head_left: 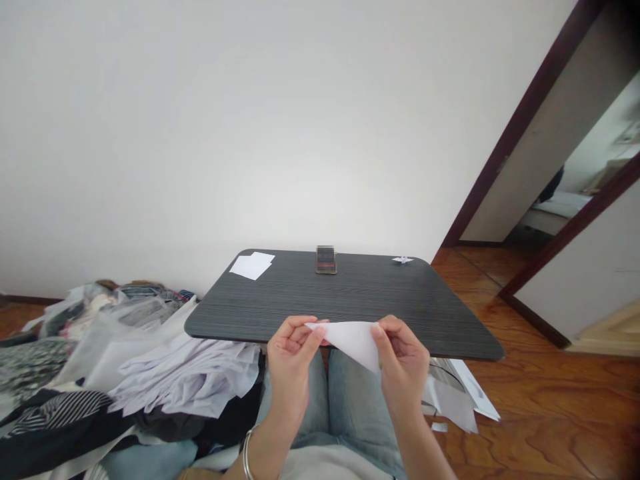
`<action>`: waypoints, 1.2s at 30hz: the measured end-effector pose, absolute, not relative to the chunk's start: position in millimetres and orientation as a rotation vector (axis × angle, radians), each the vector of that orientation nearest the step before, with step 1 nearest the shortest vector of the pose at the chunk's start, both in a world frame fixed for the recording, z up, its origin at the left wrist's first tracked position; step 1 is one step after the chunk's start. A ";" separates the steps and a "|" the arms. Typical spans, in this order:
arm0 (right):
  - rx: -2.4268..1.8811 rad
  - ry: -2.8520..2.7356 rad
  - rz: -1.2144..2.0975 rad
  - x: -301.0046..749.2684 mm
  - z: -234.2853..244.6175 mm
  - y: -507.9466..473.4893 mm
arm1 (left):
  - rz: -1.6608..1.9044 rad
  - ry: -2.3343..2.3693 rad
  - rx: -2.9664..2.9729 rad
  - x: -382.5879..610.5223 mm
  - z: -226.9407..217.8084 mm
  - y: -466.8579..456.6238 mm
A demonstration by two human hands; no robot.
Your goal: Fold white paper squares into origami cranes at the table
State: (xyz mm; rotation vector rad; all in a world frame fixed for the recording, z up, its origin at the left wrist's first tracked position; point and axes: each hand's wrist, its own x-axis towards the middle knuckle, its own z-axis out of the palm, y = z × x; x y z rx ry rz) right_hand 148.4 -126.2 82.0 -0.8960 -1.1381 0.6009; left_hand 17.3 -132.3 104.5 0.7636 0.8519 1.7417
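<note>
A folded piece of white paper (353,340), roughly triangular, is stretched between my two hands above the near edge of the dark table (300,300). My left hand (295,347) pinches its pointed left corner between thumb and fingers. At the other end, my right hand (401,350) grips the upper right corner, thumb on top. The paper's lower tip hangs over my lap. My fingers hide parts of both held corners.
White paper sheets (253,265) lie at the table's far left. A phone (326,260) stands near the back edge, and a small folded paper figure (403,260) sits far right. Piled clothes (185,377) are on the left; papers (457,397) lie below right.
</note>
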 end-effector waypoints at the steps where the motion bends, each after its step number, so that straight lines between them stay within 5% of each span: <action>1: -0.899 -1.131 0.596 148.2 81.3 -125.9 | 1.740 0.852 0.751 17.4 104.8 -132.3; 36: -0.897 -1.041 0.668 149.0 75.6 -120.8 | 1.782 0.836 0.644 20.5 101.9 -127.5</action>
